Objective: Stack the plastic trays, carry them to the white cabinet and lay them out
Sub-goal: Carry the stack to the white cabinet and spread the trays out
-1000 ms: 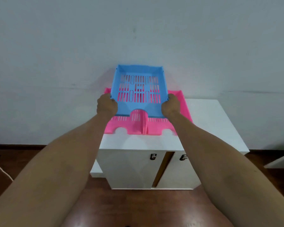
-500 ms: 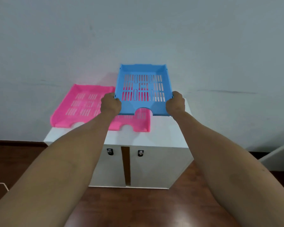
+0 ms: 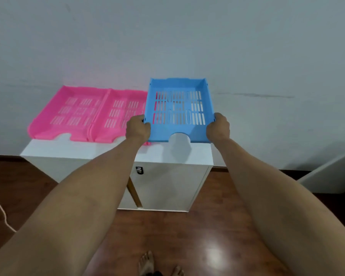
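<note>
**Last tray going down on the cabinet**

Cabinet [image 3: 167, 156] first: white, set against the wall, its top serving as the worktop. Two pink trays lie on it side by side and touching, the left pink tray [image 3: 68, 112] at the left end and the right pink tray [image 3: 120, 114] next to it. Both look already laid out.

The blue tray [image 3: 178, 108] is over the right part of the top, held roughly level. Its left edge overlaps the right pink tray's right side, and pink shows through its left slots. Whether it touches the top cannot be told.

The left hand [image 3: 137, 127] has its grip closed on the tray's front left corner. The right hand [image 3: 217, 126] has its grip closed on the front right corner.

Stacking and carrying seem done. What is left, by my reading, is to set the blue tray down clear of its pink neighbour and let go.
</note>
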Tool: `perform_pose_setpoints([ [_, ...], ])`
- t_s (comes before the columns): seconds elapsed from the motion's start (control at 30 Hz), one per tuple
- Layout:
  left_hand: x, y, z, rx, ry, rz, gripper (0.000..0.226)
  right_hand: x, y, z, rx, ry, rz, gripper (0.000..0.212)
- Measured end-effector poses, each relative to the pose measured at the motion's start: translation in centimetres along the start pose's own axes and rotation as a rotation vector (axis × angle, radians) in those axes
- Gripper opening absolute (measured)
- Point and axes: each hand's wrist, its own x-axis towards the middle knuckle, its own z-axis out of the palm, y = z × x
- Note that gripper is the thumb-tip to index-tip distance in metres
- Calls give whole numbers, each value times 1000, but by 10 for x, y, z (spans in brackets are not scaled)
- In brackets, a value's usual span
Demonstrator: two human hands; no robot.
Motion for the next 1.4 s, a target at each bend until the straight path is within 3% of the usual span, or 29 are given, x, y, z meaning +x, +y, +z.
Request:
perform_pose_setpoints([
  [0.3, -10, -13, 35, 21, -84, -21, 34, 8, 48, 8, -3, -30, 66, 19],
  [0.53, -6, -33, 51, 22, -89, -97, 49, 18, 69, 28, 0, -73, 95, 22],
  [0.87, 19, -45, 63, 213, -97, -167, 66, 40, 78, 56, 45, -99, 95, 33],
  [1.4, 51, -47, 74, 175, -80, -199, 59, 73, 70, 78, 55, -102, 71, 31],
])
